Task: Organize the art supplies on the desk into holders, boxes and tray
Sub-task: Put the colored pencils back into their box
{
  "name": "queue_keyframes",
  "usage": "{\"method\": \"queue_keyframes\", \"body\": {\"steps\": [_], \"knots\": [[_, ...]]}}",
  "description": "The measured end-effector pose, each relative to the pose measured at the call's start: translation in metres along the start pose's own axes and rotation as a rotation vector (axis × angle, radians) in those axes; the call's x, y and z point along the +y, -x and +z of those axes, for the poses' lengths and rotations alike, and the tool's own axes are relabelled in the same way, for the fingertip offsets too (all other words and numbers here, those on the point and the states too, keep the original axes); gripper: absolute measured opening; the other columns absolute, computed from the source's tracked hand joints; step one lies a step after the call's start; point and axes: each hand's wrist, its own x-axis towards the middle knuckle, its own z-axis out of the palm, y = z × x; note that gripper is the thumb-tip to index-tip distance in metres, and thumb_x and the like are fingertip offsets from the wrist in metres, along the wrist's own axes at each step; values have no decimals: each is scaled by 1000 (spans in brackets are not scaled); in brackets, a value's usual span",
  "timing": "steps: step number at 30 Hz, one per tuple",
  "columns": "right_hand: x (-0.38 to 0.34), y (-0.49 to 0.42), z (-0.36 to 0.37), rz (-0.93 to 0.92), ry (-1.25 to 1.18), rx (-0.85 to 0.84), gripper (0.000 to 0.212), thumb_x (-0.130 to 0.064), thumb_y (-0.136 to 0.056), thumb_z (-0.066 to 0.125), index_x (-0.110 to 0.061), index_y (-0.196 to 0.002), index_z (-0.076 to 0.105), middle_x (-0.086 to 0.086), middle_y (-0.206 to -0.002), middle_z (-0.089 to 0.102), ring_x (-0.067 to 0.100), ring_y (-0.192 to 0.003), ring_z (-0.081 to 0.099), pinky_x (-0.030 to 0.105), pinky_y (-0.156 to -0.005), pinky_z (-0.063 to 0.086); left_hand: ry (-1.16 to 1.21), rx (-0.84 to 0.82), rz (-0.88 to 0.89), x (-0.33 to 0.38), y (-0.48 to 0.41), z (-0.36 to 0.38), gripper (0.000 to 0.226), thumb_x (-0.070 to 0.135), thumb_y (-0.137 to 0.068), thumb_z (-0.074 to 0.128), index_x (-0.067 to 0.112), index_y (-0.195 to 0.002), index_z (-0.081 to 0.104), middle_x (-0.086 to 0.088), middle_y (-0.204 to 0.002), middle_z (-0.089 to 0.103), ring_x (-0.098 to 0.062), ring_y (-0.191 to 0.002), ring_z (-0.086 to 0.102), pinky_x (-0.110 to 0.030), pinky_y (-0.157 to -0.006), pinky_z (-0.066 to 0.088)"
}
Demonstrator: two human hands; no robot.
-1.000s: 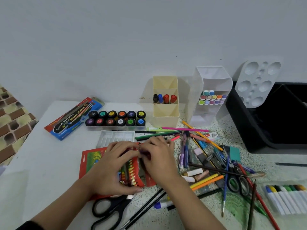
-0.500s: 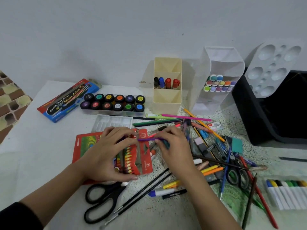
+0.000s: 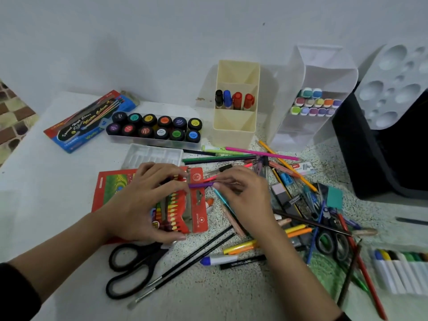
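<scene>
Left hand point(image 3: 148, 200) fingers grasping red crayon box point(image 3: 197, 224), right hand point(image 3: 246, 199) fingers pinching purple pencil point(image 3: 199, 185) over its far end, black scissors point(image 3: 136, 269) nearer on surface point(image 3: 46, 205)

Red crayon box point(image 3: 199, 218), purple pencil point(image 3: 199, 185), black scissors point(image 3: 150, 267), cream holder point(image 3: 234, 128), speckled desk point(image 3: 208, 302), 12 black-lidded paint pots point(image 3: 157, 127).

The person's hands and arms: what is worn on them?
The left hand and the right hand are bare: no gloves, rings or watch show. The forearms are uncovered. A black sleeve covers the left arm higher up; a sliver of dark sleeve shows on the right arm at the picture's edge.
</scene>
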Motion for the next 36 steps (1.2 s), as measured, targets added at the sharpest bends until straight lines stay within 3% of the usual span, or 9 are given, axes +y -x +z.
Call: {"method": "queue_keyframes", "body": {"steps": [6,11,15,22,25,29,32,36], "knots": [[1,3,-2,5,-24,75,15,-1,-84,76,-14,-92,78,-9,-92,71,10,-88,68,29,-78,58,-5,2,2,0,0,-1,84,79,-67,73,21,-127,61,0,-142,50,-17,-136,43,-51,-107,34],[0,0,-9,208,-258,227,20,4,-90,67,-14,-89,74,2,-92,72,16,-85,67,28,-75,54,-21,-5,7,1,-1,-2,86,80,-67,72,20,-128,62,-1,-143,49,-19,-136,43,-52,-107,34],[-6,-2,-7,211,-312,252,18,2,-93,65,-15,-91,70,4,-91,71,19,-88,66,30,-80,57,-40,-29,11,2,-1,-7,87,83,-68,69,22,-130,61,-1,-145,47,-19,-137,41,-49,-108,34],[-9,-9,-1,236,-158,151,26,1,-91,66,-25,-86,69,-6,-90,71,12,-91,67,25,-82,55,-90,-50,37,8,-6,-18,84,86,-68,65,28,-129,61,4,-140,50,-17,-135,42,-49,-106,36],[-14,-9,-5,235,-146,174,28,4,-90,65,-23,-84,69,-5,-89,69,11,-85,65,20,-74,53,-64,-38,49,8,-4,-17,83,83,-68,69,28,-129,61,2,-142,49,-18,-135,42,-49,-105,39],[-11,-4,-10,219,-119,180,26,5,-88,66,-20,-85,70,-5,-87,69,12,-83,65,25,-74,53,-35,-18,53,7,-2,-15,82,81,-69,70,26,-128,61,2,-145,47,-17,-137,41,-46,-107,39],[-19,-1,2,181,-92,62,35,3,-87,69,-31,-80,70,-8,-87,70,9,-86,66,24,-76,55,-9,-10,61,8,-3,-10,81,79,-69,72,24,-127,63,1,-145,47,-17,-136,41,-47,-107,38],[-23,-3,19,209,-109,-1,18,-1,-88,72,-19,-88,71,-4,-90,71,7,-87,67,23,-76,57,-2,12,62,8,-4,-7,81,77,-68,74,21,-125,65,-2,-144,48,-19,-134,43,-48,-106,38]]}}
